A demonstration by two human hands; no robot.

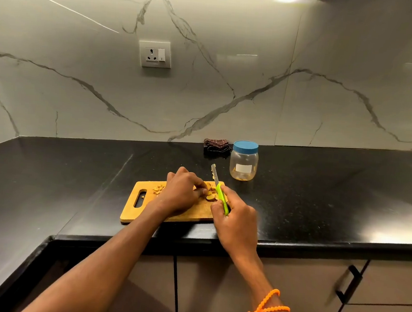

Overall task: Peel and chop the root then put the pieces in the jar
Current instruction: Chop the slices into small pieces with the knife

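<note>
On cutting board (pixel 169 212), root (pixel 211 197) between hands

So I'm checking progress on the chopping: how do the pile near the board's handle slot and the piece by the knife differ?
The chopped pieces are many small yellowish bits lying loose; the root piece is one larger chunk, browner on its outside. No hand touches the pile; the left hand steadies the root while the right hand holds the knife beside it. Both lie on the cutting board.
</note>
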